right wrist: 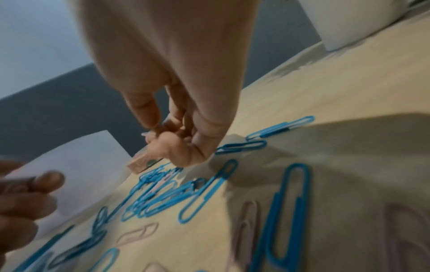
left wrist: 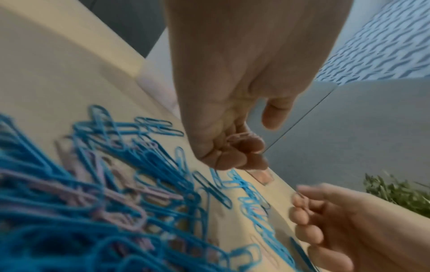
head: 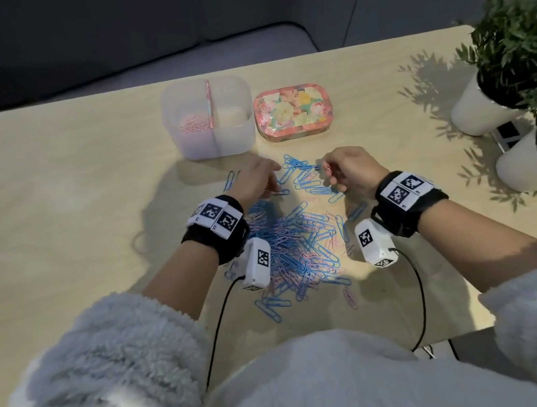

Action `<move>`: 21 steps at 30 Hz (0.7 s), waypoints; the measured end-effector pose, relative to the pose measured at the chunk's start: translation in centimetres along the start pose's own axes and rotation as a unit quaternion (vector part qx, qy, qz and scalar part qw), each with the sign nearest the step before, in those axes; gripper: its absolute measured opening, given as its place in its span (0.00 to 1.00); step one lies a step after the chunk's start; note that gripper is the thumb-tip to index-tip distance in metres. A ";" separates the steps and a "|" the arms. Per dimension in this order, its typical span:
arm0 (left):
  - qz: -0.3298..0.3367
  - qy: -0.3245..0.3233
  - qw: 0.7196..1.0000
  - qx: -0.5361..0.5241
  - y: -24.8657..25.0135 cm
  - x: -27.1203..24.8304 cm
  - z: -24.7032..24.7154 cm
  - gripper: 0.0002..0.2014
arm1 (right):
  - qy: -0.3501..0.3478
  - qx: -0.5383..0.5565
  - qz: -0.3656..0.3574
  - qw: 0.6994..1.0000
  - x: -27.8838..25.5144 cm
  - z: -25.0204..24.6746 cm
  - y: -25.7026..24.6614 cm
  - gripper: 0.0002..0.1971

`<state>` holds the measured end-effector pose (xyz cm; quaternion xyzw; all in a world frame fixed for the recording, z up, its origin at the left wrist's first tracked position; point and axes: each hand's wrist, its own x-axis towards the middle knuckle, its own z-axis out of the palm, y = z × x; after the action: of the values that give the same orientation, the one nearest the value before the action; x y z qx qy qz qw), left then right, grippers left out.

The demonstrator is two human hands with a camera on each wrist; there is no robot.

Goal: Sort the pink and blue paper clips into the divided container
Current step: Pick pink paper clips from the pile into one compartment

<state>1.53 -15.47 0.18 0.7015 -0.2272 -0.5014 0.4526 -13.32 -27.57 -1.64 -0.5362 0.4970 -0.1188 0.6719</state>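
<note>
A tangled heap of blue and pink paper clips lies on the table between my wrists, with loose blue ones spread toward the far side. The translucent divided container stands behind them; pink clips lie in its left compartment. My left hand hovers over the far clips with its fingers curled round a pink clip. My right hand is just to its right, thumb and fingertips pinching a small pink clip above the blue ones.
A floral tin sits right of the container. Two white pots with green plants stand at the table's right edge. Wrist-camera cables run back toward my body. A grey sofa lies beyond the far edge.
</note>
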 end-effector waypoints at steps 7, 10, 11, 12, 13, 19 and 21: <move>0.102 -0.046 0.882 0.458 -0.8 0.7 4.2 0.09 | 0.025 -0.447 -0.123 0.886 1.6 0.8 -0.1 0.07; 0.129 -0.040 0.845 0.518 -1.1 0.7 4.7 0.09 | 0.020 -0.446 -0.131 0.885 1.7 1.3 0.1 0.04; 0.134 -0.043 0.835 0.532 -1.1 0.6 4.8 0.10 | 0.017 -0.447 -0.137 0.884 1.7 1.5 0.2 0.03; 0.137 -0.047 0.826 0.544 -1.2 0.5 4.9 0.11 | 0.015 -0.451 -0.141 0.881 1.6 1.6 0.2 0.03; 0.136 -0.052 0.819 0.555 -1.2 0.3 5.0 0.11 | 0.013 -0.457 -0.145 0.878 1.6 1.7 0.2 0.04; 0.128 -0.074 0.885 0.441 -2.2 -0.7 2.8 0.06 | -0.036 -0.471 -0.117 0.874 1.0 1.5 0.1 0.09; 0.108 -0.064 0.920 0.371 -2.3 -1.2 1.2 0.06 | -0.060 -0.411 -0.108 0.903 0.9 0.8 0.1 0.13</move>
<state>-0.34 -13.84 -1.33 0.7568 -0.4998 -0.3731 0.1956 -12.26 -27.64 -2.30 -0.8211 0.3994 0.0566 0.4039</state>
